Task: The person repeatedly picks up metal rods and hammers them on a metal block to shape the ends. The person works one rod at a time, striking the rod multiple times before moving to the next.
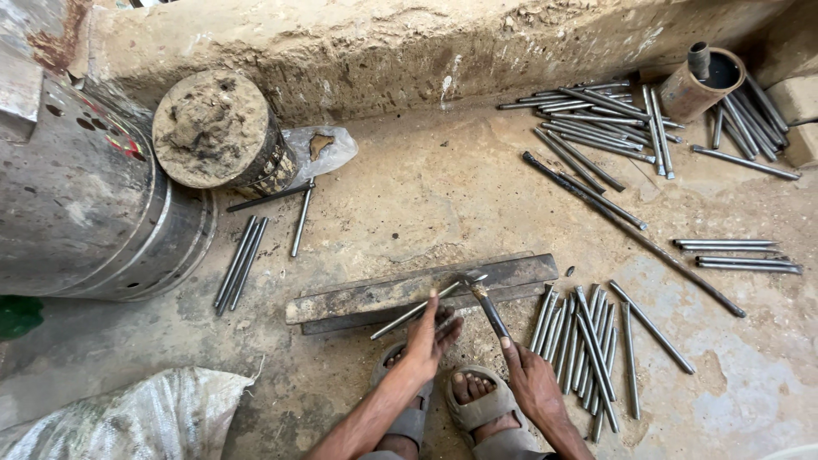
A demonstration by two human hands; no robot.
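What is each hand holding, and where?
The left hand grips a thin metal rod near its lower end; the right hand holds a hammer by its handle's end.

Head view, steeply down, near floor [409, 213]

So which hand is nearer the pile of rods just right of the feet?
Right. The right hand, gripping the hammer, sits just beside that rod pile; the left hand, holding a single rod on the steel bar, is farther away.

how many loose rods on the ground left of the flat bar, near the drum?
5: three lying side by side beside the drum, one dark and one light near the clay-topped cylinder. More may be hidden.
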